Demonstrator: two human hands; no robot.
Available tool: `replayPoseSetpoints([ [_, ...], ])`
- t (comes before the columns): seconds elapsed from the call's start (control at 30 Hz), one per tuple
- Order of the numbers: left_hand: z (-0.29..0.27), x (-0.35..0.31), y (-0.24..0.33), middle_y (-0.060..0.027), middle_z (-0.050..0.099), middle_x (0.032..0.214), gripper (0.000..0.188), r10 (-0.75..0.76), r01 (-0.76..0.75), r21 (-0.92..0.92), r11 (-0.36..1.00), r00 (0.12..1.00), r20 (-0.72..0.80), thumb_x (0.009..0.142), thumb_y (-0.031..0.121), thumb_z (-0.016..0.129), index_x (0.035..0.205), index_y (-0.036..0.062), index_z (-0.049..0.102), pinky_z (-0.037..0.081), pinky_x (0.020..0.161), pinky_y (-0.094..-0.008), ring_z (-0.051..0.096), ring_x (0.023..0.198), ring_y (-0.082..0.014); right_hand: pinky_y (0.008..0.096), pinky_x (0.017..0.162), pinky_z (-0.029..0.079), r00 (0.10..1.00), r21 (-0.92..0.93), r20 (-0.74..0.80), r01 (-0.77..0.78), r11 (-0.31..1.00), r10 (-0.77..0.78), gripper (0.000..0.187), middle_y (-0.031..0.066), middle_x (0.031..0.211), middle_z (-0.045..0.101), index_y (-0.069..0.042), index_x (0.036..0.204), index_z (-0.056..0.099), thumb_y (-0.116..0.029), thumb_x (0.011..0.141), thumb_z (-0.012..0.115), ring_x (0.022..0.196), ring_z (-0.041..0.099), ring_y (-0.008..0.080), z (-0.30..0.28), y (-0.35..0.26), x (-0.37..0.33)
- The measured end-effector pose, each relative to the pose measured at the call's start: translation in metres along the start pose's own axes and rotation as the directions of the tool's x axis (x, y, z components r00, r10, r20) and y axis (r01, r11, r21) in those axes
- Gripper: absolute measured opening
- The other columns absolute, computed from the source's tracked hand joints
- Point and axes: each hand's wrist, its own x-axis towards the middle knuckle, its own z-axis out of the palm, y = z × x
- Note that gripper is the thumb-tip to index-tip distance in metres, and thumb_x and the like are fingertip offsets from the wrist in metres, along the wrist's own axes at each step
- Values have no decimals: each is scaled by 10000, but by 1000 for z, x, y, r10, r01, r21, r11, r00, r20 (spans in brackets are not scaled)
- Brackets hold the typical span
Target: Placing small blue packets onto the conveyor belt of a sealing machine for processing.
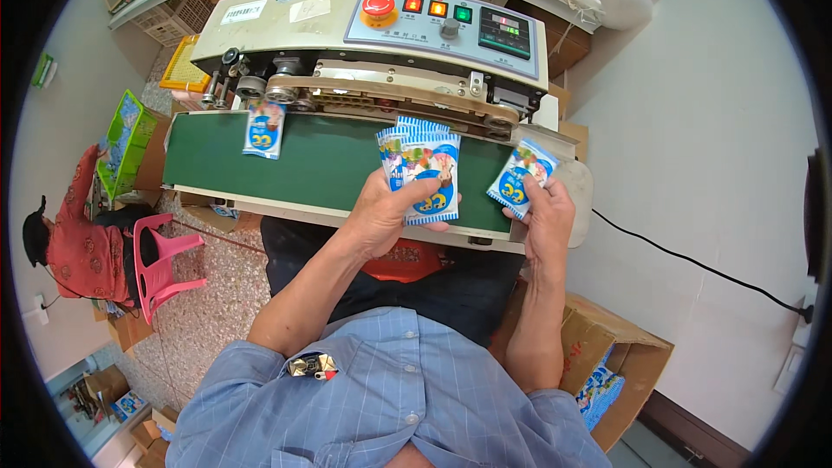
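My left hand is closed on a small fanned stack of blue-and-white snack packets, thumb on the front one, held over the green conveyor belt. Between the thumb and fingers of my right hand is a single packet of the same kind, tilted, near the belt's right end. Farther left, another packet stands with its top edge at the rollers of the band sealing machine. The hidden fingers of both hands lie behind the packets.
On the machine's panel are a red stop button, lit switches and a digital display. A cardboard box with blue packets stands at my lower right. At left, a person in red sits on a pink chair by a green basket.
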Motion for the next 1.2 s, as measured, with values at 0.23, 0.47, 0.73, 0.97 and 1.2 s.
replayPoseSetpoints([
  [0.23, -1, -4, 0, -108, 690, 1107, 422, 23, -10, 168, 986, 997, -74, 872, 166, 749, 1220, -1, 579, 636, 612, -343, 711, 900, -189, 257, 570, 567, 994, -132, 103, -34, 991, 48, 204, 93, 873, 708, 15, 1040, 609, -168, 959, 646, 702, 686, 129, 38, 8, 23],
  [0.47, -2, -6, 1, -100, 702, 1077, 359, 39, -38, 31, 999, 998, -43, 888, 105, 709, 1206, -3, 582, 641, 605, -329, 719, 894, -194, 290, 713, 565, 996, -81, 81, 40, 996, -33, 283, 107, 1022, 668, 7, 1103, 601, -257, 1001, 589, 872, 668, 157, 62, 11, -10],
  [0.73, 4, 3, -21, -86, 703, 1079, 375, 88, -80, 128, 989, 994, -59, 880, 114, 727, 1212, 26, 578, 614, 557, -276, 718, 874, -173, 240, 704, 536, 958, 49, 284, 14, 999, -27, 229, 77, 999, 699, 44, 1097, 648, -154, 991, 610, 839, 659, 91, 47, 13, -41],
  [0.97, 4, 3, -27, -79, 703, 1072, 367, 62, -59, 46, 997, 995, -78, 895, 138, 723, 1216, 41, 574, 614, 570, -278, 718, 885, -169, 238, 666, 541, 971, 193, 236, -92, 977, 45, 232, 76, 968, 701, 52, 1070, 658, -161, 986, 624, 819, 660, 103, 35, 16, -41],
  [1.2, 5, -1, -29, -83, 702, 1063, 378, 80, -72, 87, 994, 993, -83, 857, 95, 761, 1186, 14, 593, 618, 674, -299, 709, 894, -164, 225, 665, 546, 982, -7, 170, 82, 997, -80, 227, 72, 930, 696, 32, 1059, 651, -179, 976, 645, 791, 661, 98, 32, 26, -42],
])
